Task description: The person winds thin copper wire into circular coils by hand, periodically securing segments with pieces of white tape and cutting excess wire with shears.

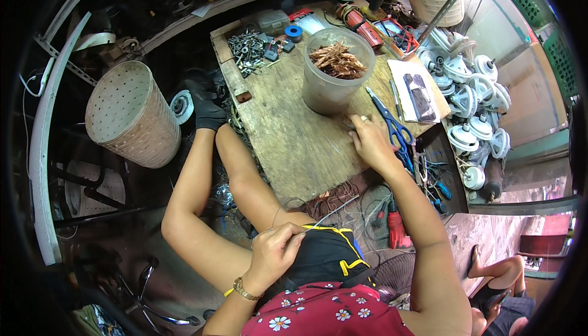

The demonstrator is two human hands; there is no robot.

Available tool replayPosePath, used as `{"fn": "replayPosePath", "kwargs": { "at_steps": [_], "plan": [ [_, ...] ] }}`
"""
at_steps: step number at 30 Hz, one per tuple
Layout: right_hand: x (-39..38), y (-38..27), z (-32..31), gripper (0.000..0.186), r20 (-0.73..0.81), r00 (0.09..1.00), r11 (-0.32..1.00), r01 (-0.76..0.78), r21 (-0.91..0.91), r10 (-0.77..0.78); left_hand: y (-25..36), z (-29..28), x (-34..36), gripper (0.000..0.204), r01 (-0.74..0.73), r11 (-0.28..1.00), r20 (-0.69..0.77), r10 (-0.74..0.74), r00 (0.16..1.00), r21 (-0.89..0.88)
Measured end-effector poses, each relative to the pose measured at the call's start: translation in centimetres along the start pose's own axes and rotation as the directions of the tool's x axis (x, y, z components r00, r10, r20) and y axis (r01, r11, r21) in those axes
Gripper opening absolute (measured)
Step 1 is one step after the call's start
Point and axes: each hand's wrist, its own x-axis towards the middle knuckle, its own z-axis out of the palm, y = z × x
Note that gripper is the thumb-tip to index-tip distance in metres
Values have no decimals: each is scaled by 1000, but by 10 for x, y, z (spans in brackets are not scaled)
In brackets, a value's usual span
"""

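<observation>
My left hand (pixel 277 251) is held over my lap, thumb and fingers pinched on a thin grey wire (pixel 334 211) that points up and to the right. On the wooden tabletop (pixel 285 134) rests my right hand (pixel 370 140), its fingers drawn together at the board; whatever they hold is too small to make out. Just beyond it stands a translucent plastic bucket (pixel 324 98) filled with copper-coloured wire scraps (pixel 338 60). Blue-handled scissors (pixel 398 131) lie right beside this hand.
Screws and bolts (pixel 248 51) are heaped at the table's far left. A phone (pixel 419 97) lies on white paper at the right, near piled white fan motor parts (pixel 471 94). A perforated basket (pixel 131 115) stands left. Another person (pixel 502 287) sits at lower right.
</observation>
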Motion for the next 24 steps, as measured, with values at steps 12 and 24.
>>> {"fn": "replayPosePath", "kwargs": {
  "at_steps": [12, 24],
  "plan": [
    [-53, -90, -58, 15, 558, 799, 701, -266, 661, -223, -3, 9, 24, 16, -178, 914, -152, 247, 957, 365],
    [-88, -112, -41, 9, 585, 806, 190, -564, 804, -84, -10, 13, 22, 16, -283, 858, -131, 369, 920, 429]
  ]
}}
